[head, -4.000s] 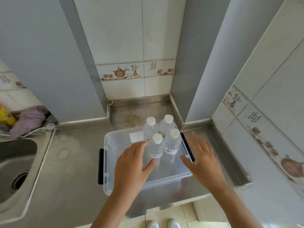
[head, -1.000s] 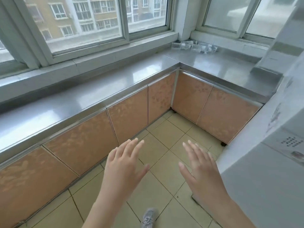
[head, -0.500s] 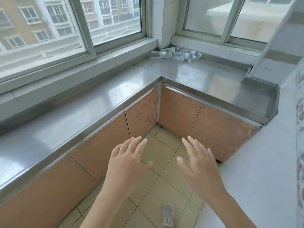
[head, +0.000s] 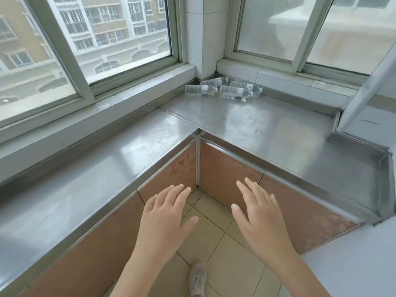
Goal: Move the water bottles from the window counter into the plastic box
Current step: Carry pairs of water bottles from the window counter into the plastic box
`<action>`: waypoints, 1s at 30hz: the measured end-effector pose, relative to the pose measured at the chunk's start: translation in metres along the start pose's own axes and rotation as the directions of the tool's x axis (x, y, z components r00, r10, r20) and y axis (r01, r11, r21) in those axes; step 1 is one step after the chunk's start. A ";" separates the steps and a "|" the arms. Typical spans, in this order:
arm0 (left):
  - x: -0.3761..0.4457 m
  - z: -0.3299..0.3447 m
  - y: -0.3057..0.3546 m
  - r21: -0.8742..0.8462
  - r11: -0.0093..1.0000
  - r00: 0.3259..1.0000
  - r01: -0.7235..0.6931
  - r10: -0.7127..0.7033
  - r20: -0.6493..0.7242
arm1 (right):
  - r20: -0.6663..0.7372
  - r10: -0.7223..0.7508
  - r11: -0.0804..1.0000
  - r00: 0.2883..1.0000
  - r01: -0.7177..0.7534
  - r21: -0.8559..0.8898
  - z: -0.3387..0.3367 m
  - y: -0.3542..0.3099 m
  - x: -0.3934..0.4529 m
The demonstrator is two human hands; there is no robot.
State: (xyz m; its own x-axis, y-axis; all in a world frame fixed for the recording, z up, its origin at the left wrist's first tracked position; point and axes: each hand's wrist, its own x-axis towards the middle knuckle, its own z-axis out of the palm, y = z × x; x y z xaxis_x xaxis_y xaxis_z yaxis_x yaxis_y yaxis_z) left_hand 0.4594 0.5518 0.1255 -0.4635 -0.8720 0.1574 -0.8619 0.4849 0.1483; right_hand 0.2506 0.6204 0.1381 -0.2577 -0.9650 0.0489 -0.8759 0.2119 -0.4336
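Several clear water bottles (head: 224, 88) lie on their sides in the far corner of the steel window counter (head: 246, 125), just below the tiled pillar between the two windows. My left hand (head: 165, 219) and my right hand (head: 257, 215) hover palm down over the floor in front of the counter's inner corner, fingers spread, holding nothing. Both hands are well short of the bottles. The plastic box is out of view.
The L-shaped counter runs along both windows, with brown cabinet fronts (head: 225, 168) below. A grey wall panel (head: 364, 99) stands at the right. Beige floor tiles and a shoe (head: 198, 279) show between my arms.
Four seconds ago my hands were at the box with upright bottles. Since then the view has turned to the window counter and moved closer to the lying bottles; the hands stay empty.
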 end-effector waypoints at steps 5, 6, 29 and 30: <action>0.107 0.030 -0.015 0.014 1.000 1.000 0.005 -0.005 0.010 | 0.021 0.068 0.998 0.997 -0.068 -0.019 0.001 0.029 0.099; 0.130 0.035 -0.017 0.010 1.000 1.000 0.004 -0.004 0.012 | 0.022 0.078 0.997 0.997 -0.077 -0.024 0.001 0.033 0.120; 0.544 0.108 -0.057 -0.034 0.996 0.993 0.087 -0.084 0.081 | 0.169 0.063 0.998 0.984 -0.067 0.019 0.020 0.117 0.555; 0.557 0.109 -0.057 -0.030 0.995 0.992 0.100 -0.097 0.083 | 0.183 0.042 0.999 0.982 -0.048 0.024 0.020 0.118 0.572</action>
State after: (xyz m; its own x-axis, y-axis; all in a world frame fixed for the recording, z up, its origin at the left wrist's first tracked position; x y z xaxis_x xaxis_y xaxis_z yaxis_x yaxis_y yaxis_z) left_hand 0.2279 0.0310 0.0979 -0.3932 -0.9174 0.0610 -0.8973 0.3973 0.1925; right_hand 0.0078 0.0900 0.0965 -0.2157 -0.9671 -0.1349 -0.8527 0.2539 -0.4565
